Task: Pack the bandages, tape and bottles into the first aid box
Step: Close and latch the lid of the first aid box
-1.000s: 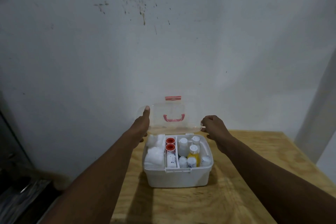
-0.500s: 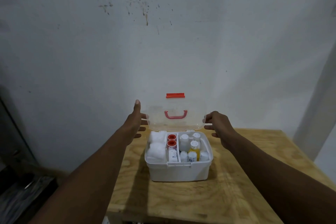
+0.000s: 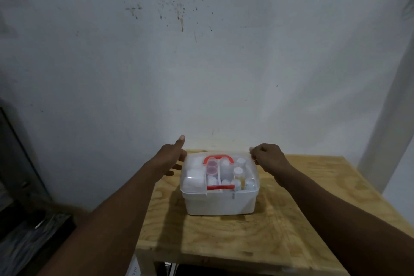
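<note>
Clear plastic lid [image 3: 220, 171] is looking light and springy; left hand [image 3: 171, 160] is resting spread against it, right hand [image 3: 267, 159] pinching its corner.

Single head-worn camera is looking forward and down from the near edge of the light plywood table [image 3: 280, 237], facing the stained white wall [image 3: 201, 63] at 12 o'clock.

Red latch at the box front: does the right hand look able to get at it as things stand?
Probably yes. The red latch faces the person on the box's front edge with nothing before it; the right hand sits at the lid's far right corner.
</note>
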A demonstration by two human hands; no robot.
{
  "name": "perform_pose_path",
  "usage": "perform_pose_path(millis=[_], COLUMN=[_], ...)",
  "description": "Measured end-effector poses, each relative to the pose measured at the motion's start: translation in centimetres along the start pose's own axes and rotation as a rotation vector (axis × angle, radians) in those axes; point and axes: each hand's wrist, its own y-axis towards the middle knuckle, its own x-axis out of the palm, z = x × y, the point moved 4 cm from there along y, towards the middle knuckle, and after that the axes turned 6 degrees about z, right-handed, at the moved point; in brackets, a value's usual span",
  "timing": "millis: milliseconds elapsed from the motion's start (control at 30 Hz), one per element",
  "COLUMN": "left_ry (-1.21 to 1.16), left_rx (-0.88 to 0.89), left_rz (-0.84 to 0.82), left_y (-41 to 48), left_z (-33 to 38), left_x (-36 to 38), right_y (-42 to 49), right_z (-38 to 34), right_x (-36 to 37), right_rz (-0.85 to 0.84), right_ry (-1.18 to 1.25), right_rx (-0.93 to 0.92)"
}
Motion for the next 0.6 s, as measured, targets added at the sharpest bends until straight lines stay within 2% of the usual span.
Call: perform_pose_path(millis=[100,233,367,467,600], left_ry=[0.104,0.358,0.374,0.327,0.476], left_rx=[0.072,0.298,0.401,0.407,0.541], left_rz=[0.032,0.139,0.085,0.119,0.174], left_y=[-0.1,-0.4,-1.6,-2.0,-2.6], left_z=[0.3,0.6,0.0,-0.3,-0.1], left_x=[0.6,2.2,4.6,4.4,4.6], right_y=[-0.7,-1.6,-3.3,-3.8,-3.7], right_z=[-0.6,-1.6,-1.4,-1.1,-0.9], right_x=[0.6,2.0,4.0,4.0,4.2], right_rz=[0.028,0.063,-0.023,0.0,-0.009], right_ry=[-0.181,-0.356,-0.401,-0.402,-0.461], right_rx=[-0.157,-0.379,-0.478,-0.501,-0.549])
